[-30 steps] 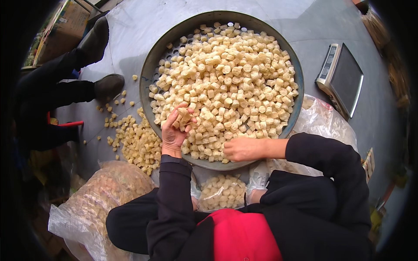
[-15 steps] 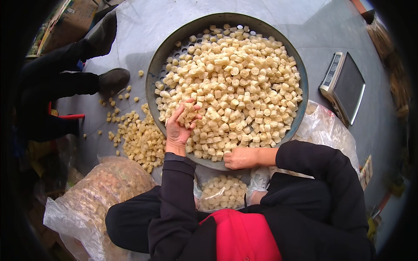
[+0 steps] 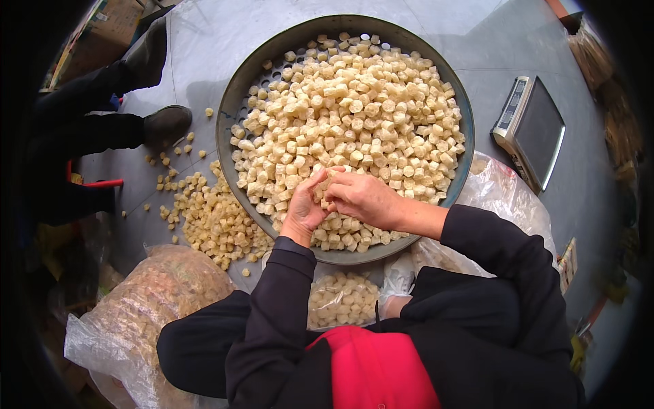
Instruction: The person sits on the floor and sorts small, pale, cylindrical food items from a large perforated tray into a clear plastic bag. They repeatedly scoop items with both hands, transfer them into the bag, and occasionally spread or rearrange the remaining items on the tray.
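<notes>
A large round metal sieve (image 3: 235, 88) with a perforated bottom holds a heap of short, pale-yellow cylindrical pieces (image 3: 368, 109). Over the near-left part of the heap, my two hands meet. My left hand (image 3: 308, 208) is curled palm up, with a pale piece just showing at its fingertips. The fingers of my right hand (image 3: 368, 200) are bent and pressed together against the left one's fingers; whatever they pinch is hidden. Between my legs, below the sieve's near rim, sits a clear plastic bag (image 3: 344, 300) of similar pieces.
Loose pieces (image 3: 218, 221) lie heaped on the floor left of the sieve. A big filled plastic bag (image 3: 167, 293) stands near left, another clear bag (image 3: 507, 194) at right. A flat platform scale (image 3: 541, 136) is far right. Another person's dark shoes (image 3: 167, 126) are at left.
My right hand has left the sieve's near rim and moved up and left to meet my left hand. The left hand has moved slightly right and down. The view has shifted slightly.
</notes>
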`<action>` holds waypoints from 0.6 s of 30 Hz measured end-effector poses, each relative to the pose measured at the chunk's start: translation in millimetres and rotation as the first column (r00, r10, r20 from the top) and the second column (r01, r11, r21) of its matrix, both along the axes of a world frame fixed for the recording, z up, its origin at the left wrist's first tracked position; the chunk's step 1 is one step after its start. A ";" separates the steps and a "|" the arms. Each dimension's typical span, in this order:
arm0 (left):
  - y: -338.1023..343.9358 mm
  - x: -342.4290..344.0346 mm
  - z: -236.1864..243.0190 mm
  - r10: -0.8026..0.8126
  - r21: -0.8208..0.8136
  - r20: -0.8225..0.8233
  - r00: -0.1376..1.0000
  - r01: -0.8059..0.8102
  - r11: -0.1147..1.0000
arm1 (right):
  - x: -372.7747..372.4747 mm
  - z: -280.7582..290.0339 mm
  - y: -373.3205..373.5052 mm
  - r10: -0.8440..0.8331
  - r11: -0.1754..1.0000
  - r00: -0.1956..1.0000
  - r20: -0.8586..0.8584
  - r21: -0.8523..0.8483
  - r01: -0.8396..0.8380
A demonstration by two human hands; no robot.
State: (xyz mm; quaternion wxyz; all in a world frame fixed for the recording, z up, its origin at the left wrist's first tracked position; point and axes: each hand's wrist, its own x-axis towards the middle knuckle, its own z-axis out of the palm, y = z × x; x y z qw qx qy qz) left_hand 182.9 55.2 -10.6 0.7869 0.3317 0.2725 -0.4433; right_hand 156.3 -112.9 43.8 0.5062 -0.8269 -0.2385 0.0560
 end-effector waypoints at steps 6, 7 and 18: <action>-0.2 -8.0 -12.6 -0.001 -0.220 -0.104 0.995 -0.023 0.975 | 1.9 1.2 -19.3 -0.140 0.967 0.943 -0.300 0.162 0.195; 0.5 -7.1 -15.0 0.019 -0.252 -0.154 0.988 -0.058 0.966 | 1.2 0.1 -21.8 -0.184 0.919 0.889 -0.420 0.248 0.307; 32.2 13.2 -14.9 0.212 -0.291 0.023 0.977 -0.197 0.936 | -86.6 -72.1 -4.7 0.412 0.717 0.907 0.089 -0.646 -0.262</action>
